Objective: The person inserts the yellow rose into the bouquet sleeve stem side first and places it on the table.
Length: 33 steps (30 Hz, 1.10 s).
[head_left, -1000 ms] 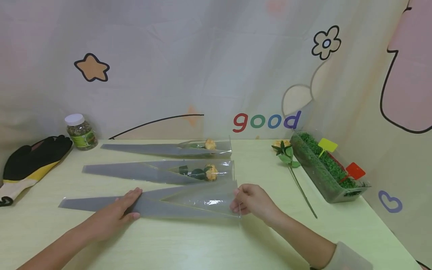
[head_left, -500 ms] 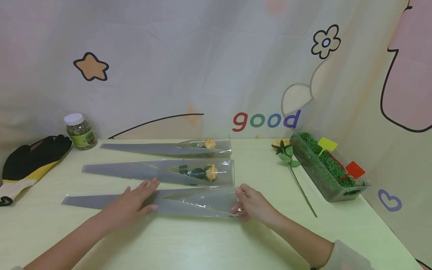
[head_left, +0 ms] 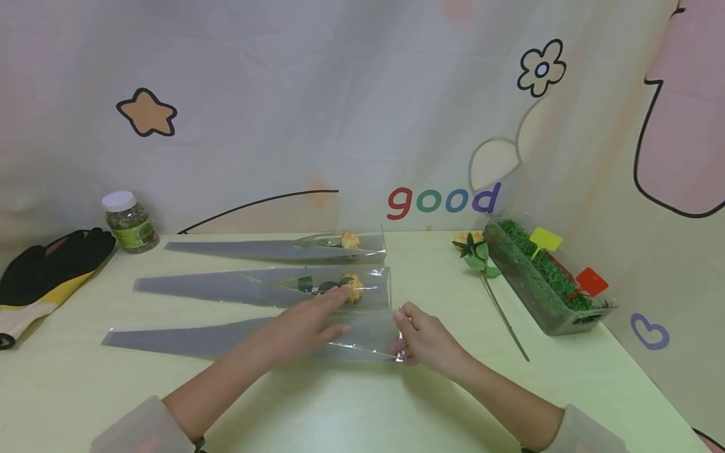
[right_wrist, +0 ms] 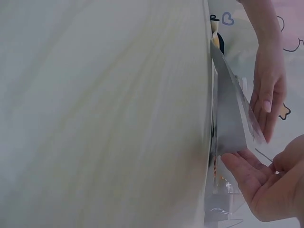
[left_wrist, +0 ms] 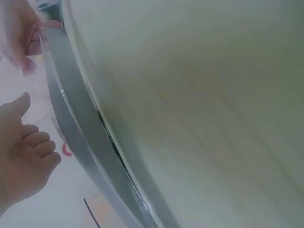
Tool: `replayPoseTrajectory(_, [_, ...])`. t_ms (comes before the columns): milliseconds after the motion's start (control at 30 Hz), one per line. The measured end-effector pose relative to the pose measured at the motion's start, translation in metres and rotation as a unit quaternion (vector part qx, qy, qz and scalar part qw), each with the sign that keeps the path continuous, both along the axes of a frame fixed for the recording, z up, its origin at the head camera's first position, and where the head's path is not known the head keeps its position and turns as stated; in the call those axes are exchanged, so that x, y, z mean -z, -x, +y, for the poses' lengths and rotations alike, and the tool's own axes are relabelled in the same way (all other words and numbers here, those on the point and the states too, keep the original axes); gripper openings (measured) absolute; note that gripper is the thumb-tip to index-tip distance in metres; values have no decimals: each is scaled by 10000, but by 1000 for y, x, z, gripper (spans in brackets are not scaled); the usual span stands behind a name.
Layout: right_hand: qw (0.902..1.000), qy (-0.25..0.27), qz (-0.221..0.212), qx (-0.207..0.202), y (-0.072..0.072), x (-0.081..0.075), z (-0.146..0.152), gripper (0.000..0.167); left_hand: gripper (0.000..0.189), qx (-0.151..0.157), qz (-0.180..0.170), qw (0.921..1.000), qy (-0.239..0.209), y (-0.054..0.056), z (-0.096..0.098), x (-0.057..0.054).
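The front flower sleeve (head_left: 187,340), grey with a see-through window at its wide end, lies long ways across the table. My right hand (head_left: 427,336) pinches the rim of that wide end. In the right wrist view the right hand (right_wrist: 263,183) has its fingers beneath the lifted edge. Over the window hovers my left hand (head_left: 306,324), fingers extended to the right; whether it touches the film is unclear. Behind it lies a second sleeve (head_left: 198,286) with a yellow rose (head_left: 355,288) inside, partly covered by the left fingertips. No flower shows in the front sleeve.
A third sleeve (head_left: 226,250) with a rose (head_left: 349,240) lies at the back. One loose rose (head_left: 481,251) lies to the right, beside a clear box (head_left: 552,314) of artificial grass. At the left are a lidded jar (head_left: 131,221) and a black work glove (head_left: 51,267).
My left hand has slid right along the front sleeve, from its grey part to the window. The right hand stays at the rim; the sleeve's wide end has shifted slightly lower.
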State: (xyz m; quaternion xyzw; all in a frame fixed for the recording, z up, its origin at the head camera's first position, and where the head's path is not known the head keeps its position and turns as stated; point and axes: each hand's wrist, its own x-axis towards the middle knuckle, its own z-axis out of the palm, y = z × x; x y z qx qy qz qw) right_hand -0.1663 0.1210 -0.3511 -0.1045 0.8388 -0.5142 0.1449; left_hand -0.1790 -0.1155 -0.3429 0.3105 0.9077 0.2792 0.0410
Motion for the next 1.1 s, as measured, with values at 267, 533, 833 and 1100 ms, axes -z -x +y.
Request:
replayPoseTrajectory(267, [9998, -144, 114, 7, 0, -1, 0, 28, 55, 122, 4, 9998, -139, 7, 25, -2])
replayPoseTrajectory(533, [9997, -124, 177, -114, 0, -3, -2, 30, 47, 91, -37, 9999, -96, 5, 41, 3])
replayPoseTrajectory(833, [9993, -127, 304, -192, 0, -8, 0, 27, 40, 143, 230, 9994, -232, 6, 45, 3])
replayPoseTrajectory(1100, [9993, -124, 315, -174, 0, -7, -1, 30, 38, 41, 268, 9992, -292, 5, 45, 5])
